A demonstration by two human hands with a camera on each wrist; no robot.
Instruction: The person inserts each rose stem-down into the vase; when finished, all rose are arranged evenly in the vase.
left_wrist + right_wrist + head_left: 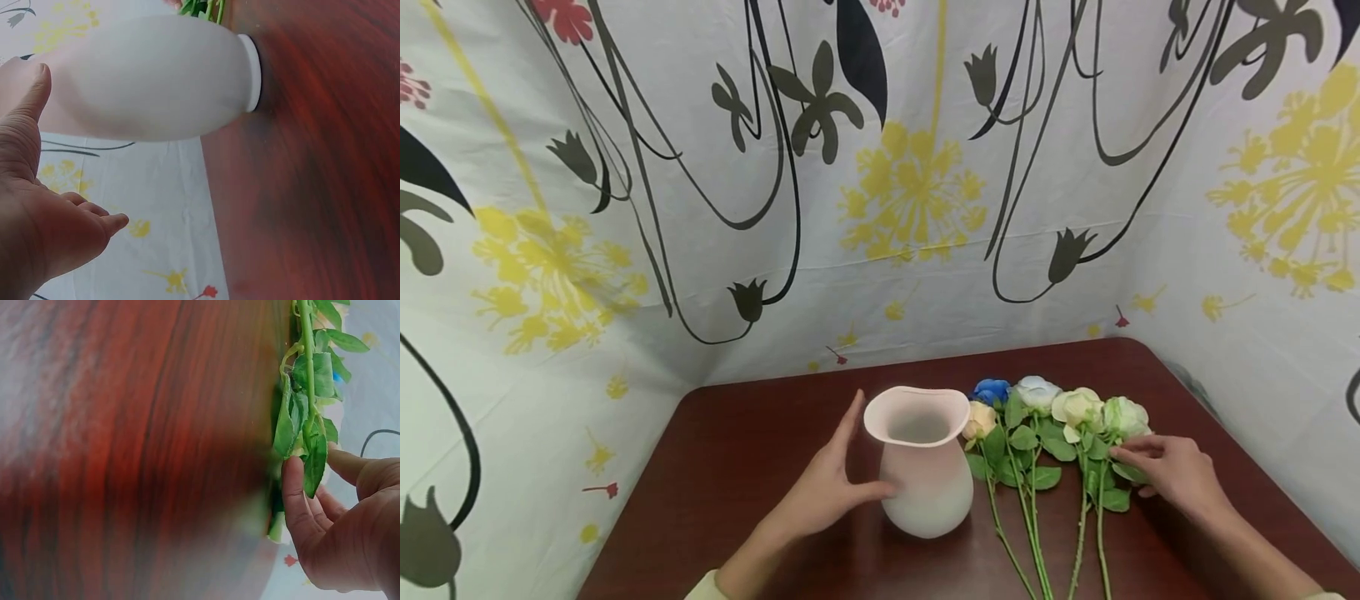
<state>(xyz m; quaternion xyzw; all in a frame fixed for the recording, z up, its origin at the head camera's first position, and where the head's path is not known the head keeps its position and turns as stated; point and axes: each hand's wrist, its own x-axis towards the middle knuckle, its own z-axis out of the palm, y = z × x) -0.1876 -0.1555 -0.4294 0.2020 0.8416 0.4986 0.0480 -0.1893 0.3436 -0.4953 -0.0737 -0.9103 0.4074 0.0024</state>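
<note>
A pale pink-and-white vase (925, 483) with a wavy rim stands upright on the table. My left hand (831, 483) is at its left side, fingers spread. Its thumb overlaps the vase in the head and left wrist views; I cannot tell whether it touches. To the right of the vase lie several roses: blue (992, 391), peach (979, 421), pale blue (1037, 393), cream (1077, 408) and greenish-white (1125, 418). Below the greenish-white rose, my right hand (1176, 475) reaches in at the leaves (315, 465), thumb and fingers apart on either side of them.
The dark red wooden table (737, 467) has its back edge near a patterned cloth (820, 283) that hangs behind and at both sides. Long green stems (1030, 533) run from the blooms toward the table's front, close to the vase's right side.
</note>
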